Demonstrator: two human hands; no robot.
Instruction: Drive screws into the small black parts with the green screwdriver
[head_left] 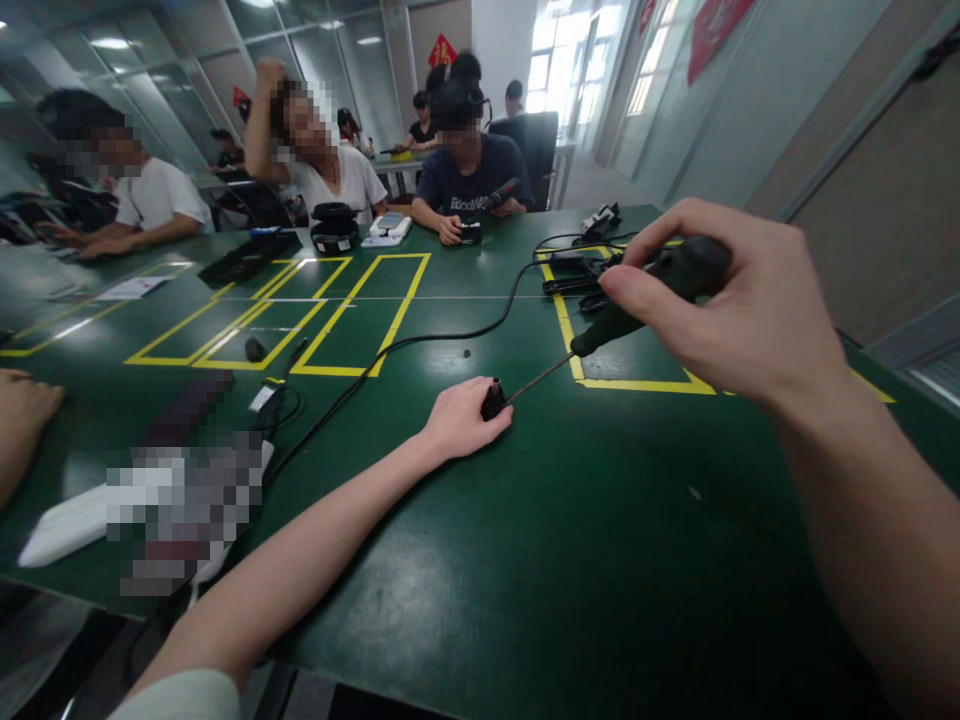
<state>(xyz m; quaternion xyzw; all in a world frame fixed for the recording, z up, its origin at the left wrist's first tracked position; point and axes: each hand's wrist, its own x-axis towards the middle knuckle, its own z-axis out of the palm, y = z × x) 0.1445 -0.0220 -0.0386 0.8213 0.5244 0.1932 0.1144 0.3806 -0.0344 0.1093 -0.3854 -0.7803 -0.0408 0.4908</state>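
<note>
My right hand point(739, 305) is closed around the dark green handle of an electric screwdriver point(645, 295), held tilted, its thin bit running down and left. The bit's tip meets a small black part point(493, 398) on the green table point(540, 540). My left hand point(459, 420) rests on the table with its fingers pinched on that black part, holding it in place. A black cable point(420, 340) runs from the far right across the table toward the near left.
Yellow tape rectangles point(352, 310) mark the tabletop. Black devices and cables point(585, 275) lie at the far right. Three people sit at the far side; one holds a similar tool point(499, 195). Another person's hand point(26, 410) rests at the left edge, beside a white object point(64, 525).
</note>
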